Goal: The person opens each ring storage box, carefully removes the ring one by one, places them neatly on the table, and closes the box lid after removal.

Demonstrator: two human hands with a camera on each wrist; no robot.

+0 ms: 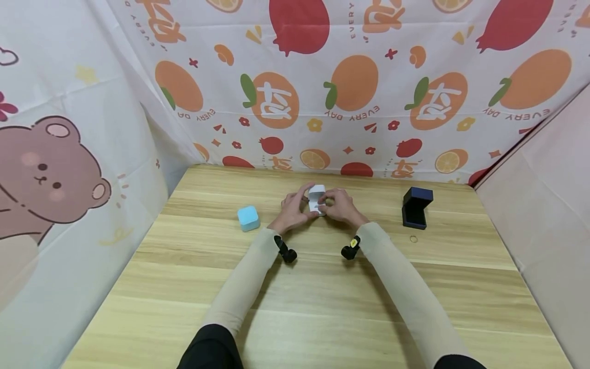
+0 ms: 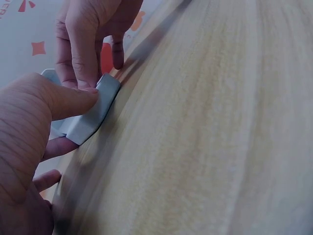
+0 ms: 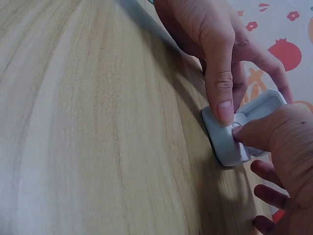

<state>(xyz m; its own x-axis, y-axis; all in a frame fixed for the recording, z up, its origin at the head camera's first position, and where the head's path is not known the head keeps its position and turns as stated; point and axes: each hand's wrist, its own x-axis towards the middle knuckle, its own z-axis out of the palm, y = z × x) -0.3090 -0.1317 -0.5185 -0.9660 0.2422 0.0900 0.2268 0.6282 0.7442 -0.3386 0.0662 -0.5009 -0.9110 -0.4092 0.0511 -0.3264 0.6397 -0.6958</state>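
Near the back of the table, a small white ring box (image 1: 316, 193) stands with its lid raised. My left hand (image 1: 293, 209) holds it, the thumb (image 3: 225, 111) on the front of its base and a finger up by the lid. From the other side my right hand (image 1: 342, 206) reaches into the box. Its thumb (image 3: 247, 135) and finger pinch at a ring (image 3: 238, 122) with a studded band, low in the box by the insert. Fingers hide most of that ring.
A light blue box (image 1: 249, 218) sits left of my hands. To the right stands a dark blue ring box (image 1: 414, 207) with its lid up, and a thin ring (image 1: 414, 239) lies in front of it. A printed curtain (image 1: 313, 66) hangs behind the wooden table (image 1: 313, 307).
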